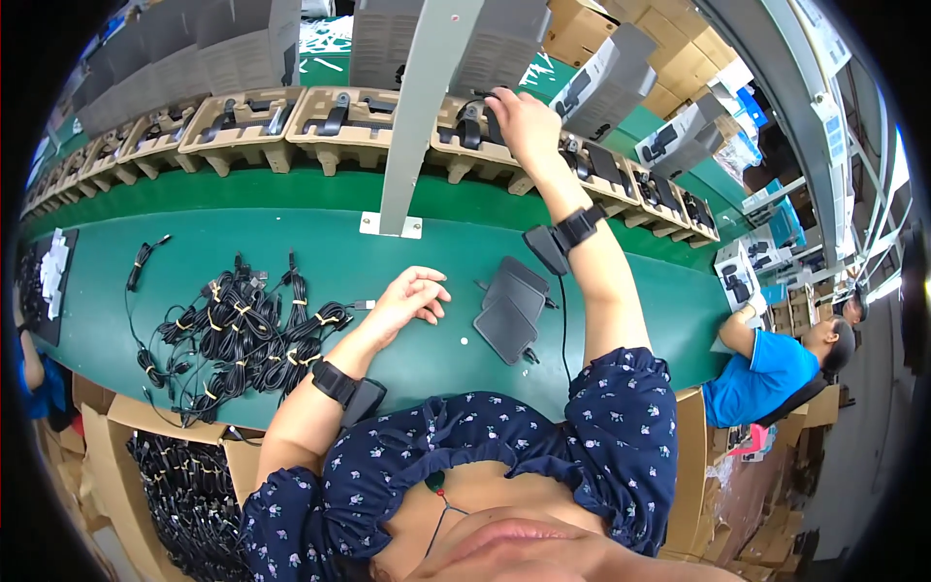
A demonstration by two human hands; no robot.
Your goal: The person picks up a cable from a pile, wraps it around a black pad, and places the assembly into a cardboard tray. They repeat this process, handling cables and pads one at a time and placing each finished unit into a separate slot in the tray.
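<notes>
My right hand (pixel 525 124) reaches to a moulded pulp tray (pixel 448 139) on the raised shelf, fingers closed on a black cable (pixel 477 96) at the tray's far side. Black parts lie in that tray beneath the fingers. Over the green table rests my left hand (pixel 411 301), fingers loosely curled and apart, holding nothing I can see. Just left of it is a heap of black cables (pixel 242 325) tied in bundles; one plug (pixel 363 305) points at the hand. Right of it lie two flat black rectangular devices (pixel 507 330) with short connectors, one overlapping the other.
A grey metal post (pixel 424 126) rises from the table between my arms. More pulp trays (pixel 238 131) line the shelf, with grey boxes (pixel 247 48) behind. A carton of bundled cables (pixel 184 495) stands at lower left. A person in blue (pixel 766 373) works at right.
</notes>
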